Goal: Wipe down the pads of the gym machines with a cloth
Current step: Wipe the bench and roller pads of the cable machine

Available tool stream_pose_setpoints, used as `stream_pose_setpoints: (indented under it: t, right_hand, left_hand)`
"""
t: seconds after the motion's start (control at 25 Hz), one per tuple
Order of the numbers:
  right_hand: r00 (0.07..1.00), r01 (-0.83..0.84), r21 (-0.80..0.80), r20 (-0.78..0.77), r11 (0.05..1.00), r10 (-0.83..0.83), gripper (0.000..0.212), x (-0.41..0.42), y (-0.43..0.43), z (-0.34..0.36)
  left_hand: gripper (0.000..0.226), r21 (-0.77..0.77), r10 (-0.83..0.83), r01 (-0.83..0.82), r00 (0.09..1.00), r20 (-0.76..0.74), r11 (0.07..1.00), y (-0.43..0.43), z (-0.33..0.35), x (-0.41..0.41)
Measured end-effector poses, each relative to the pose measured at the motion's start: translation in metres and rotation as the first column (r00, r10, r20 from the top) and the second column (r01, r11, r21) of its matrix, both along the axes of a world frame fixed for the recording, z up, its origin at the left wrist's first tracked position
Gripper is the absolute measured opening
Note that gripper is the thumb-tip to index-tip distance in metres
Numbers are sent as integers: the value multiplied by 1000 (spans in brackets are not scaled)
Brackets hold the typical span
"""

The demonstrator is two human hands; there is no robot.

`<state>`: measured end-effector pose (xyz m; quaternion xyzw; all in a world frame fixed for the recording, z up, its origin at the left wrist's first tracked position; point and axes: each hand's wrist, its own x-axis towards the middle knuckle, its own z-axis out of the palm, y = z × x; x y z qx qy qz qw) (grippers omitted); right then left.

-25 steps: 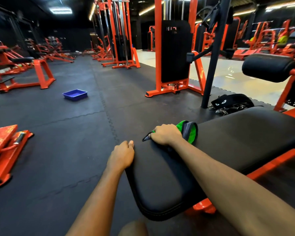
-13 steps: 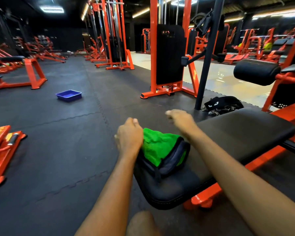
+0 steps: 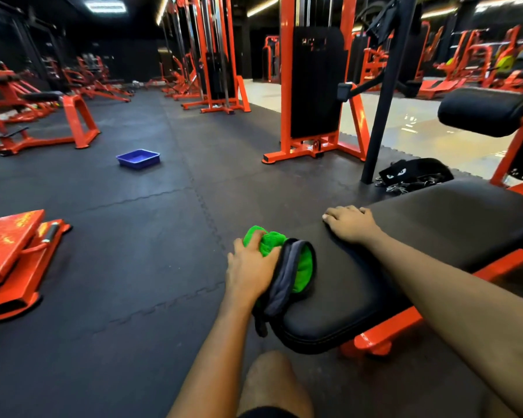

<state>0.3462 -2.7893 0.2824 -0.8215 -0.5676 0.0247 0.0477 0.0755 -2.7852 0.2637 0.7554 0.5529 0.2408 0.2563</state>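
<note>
Since the earlier frames the green cloth (image 3: 267, 241) has changed hands: a second ago the right hand pressed it to the pad, half a second ago it lay loose between the two hands, and now the left hand (image 3: 251, 267) has it. The fingers of that hand are curled into the bunched green pile, the thumb side towards the floor. The cloth sits at the left edge of the black bench pad (image 3: 420, 251), near its rounded end. Its dark grey, black-bordered side (a backing or trim, hard to tell which) is folded up beside the wrist, and a tail of it hangs over the pad's edge. The right hand (image 3: 352, 224) has come down onto the pad further along. It lies palm down with the fingers nearly straight and slightly spread, their tips at the far edge, and it holds nothing. The pad rests on an orange frame, and the person's bare knee (image 3: 272, 381) shows below its end. Beyond the pad, a black strap with chain links (image 3: 414, 175) lies on the floor at the foot of a dark post, and a black roller pad (image 3: 483, 111) juts in from the right. An orange weight-stack machine (image 3: 314, 86) stands behind on the dark rubber floor mats (image 3: 133, 267). A blue tray (image 3: 138, 158) sits well apart to the left.
</note>
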Motion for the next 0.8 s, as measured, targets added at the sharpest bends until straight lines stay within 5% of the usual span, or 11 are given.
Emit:
stream_pose_setpoints:
  t: [0.32, 0.4, 0.52, 0.6, 0.8]
  right_hand:
    - [1000, 9, 8, 16, 1000, -9, 47, -1, 3, -4]
    - [1000, 7, 16, 27, 1000, -7, 47, -3, 2, -4]
    - [999, 7, 27, 33, 1000, -8, 46, -4, 2, -4]
    - [999, 17, 34, 33, 999, -18, 47, -4, 1, -4]
    - [999, 15, 42, 39, 999, -17, 48, -5, 2, -4]
  left_hand:
    - [44, -98, -129, 185, 901, 414, 978, 54, -15, 3]
    - [34, -113, -71, 163, 819, 569, 980, 52, -24, 0]
    - [30, -47, 5, 57, 576, 817, 997, -13, -48, -4]
    - [35, 60, -48, -9, 486, 873, 998, -74, -63, -6]
    - [45, 220, -158, -3, 684, 712, 976, -114, -55, -3]
